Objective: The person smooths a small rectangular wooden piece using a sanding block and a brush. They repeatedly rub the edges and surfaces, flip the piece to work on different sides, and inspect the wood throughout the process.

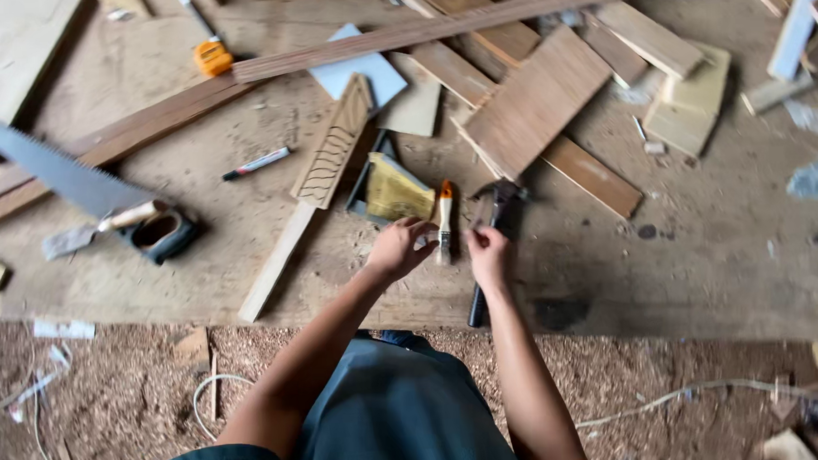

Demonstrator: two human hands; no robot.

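My left hand [397,248] hovers over the workbench with its fingers curled, the fingertips right beside the bristle end of a small paint brush [445,218] with an orange handle. My right hand [488,253] is just right of the brush, fingers pinched together, lying over the dark handle of a hammer [500,202] that reaches to the bench's front edge. Whether either hand grips anything is too blurred to tell. A folded yellow sheet of sandpaper [397,192] lies in a dark tray just behind my left hand.
A handsaw [62,171] lies at the left, a marker [255,163] and a carved wood strip [333,144] in the middle. An orange tape measure [213,57] sits far back. Several planks [536,99] are piled at the back right. Sawdust and cables cover the floor [116,403].
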